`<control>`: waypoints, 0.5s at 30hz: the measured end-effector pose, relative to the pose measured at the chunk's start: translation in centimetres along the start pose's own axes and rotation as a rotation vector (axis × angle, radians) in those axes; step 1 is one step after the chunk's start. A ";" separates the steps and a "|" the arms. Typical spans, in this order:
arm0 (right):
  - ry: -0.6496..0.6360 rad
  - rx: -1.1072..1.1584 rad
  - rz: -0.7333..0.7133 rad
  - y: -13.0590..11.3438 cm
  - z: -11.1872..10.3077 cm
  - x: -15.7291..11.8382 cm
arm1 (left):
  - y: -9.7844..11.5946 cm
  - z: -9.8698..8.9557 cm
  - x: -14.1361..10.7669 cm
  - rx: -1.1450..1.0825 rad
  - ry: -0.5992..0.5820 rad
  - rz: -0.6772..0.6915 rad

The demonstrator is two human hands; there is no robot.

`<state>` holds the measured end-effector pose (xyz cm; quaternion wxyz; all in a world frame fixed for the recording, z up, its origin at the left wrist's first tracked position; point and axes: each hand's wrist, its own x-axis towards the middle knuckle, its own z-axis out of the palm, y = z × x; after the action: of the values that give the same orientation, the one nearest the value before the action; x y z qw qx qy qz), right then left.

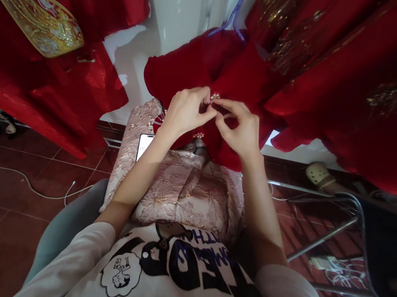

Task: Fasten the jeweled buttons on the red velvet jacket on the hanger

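Beadwork (215, 96) sits on the far red garment (181, 72), at the fingertips; the left hand (189, 109) is curled, fingertips nearly together; the right hand (241, 125) has thumb and forefinger slightly apart; what either grips, I can't tell; a light, steady touch should suit it.

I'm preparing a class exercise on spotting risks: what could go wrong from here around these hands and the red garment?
The left hand and right hand meet at a small beaded ornament against the red garment; it might slip from the fingertips. The phone lies close by the left forearm, so a sweep of that arm could knock it.
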<state>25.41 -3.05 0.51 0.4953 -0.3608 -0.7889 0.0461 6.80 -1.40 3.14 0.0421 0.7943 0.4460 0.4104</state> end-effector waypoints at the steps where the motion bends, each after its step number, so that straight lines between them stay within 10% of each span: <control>1: -0.001 0.001 -0.005 0.0 0.0 0.0 | -0.1 0.1 0.0 -0.013 0.000 -0.007; 15: -0.018 -0.034 0.015 0.8 0.1 -0.2 | -1.0 0.8 0.8 -0.144 -0.033 -0.025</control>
<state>25.84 -2.52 -0.02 0.4816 -0.3746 -0.7913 0.0397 6.89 0.07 2.63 0.1115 0.7901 0.4246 0.4278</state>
